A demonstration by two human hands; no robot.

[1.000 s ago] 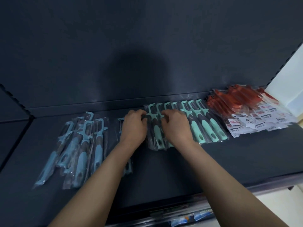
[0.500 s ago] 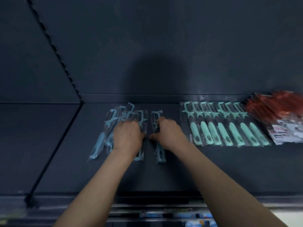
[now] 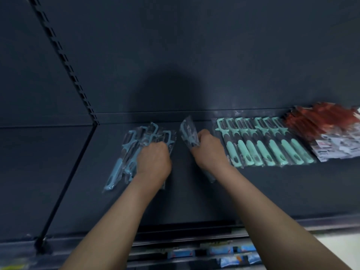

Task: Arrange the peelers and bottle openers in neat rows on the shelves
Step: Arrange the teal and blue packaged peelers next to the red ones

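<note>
On the dark shelf [image 3: 194,195] a loose heap of blue peelers [image 3: 130,152] in clear wrappers lies left of centre. My left hand [image 3: 153,162] rests on the heap's right side with fingers curled over it. My right hand [image 3: 209,151] grips a single wrapped blue peeler [image 3: 188,133], its head tilted up off the shelf. To the right, several mint-green peelers [image 3: 263,145] lie side by side in a straight row. Further right sits a pile of red bottle openers [image 3: 323,121] with white labels.
The shelf's back panel [image 3: 175,55] rises just behind the items. A slotted upright [image 3: 64,61] and a divider separate a bare shelf section [image 3: 39,172] on the left. Below the front edge, packaged goods [image 3: 224,252] show on a lower shelf.
Both hands left the mint-green row and moved left to the blue peelers. My right hand took hold of one blue peeler and lifted its head, shifting it right, away from the heap.
</note>
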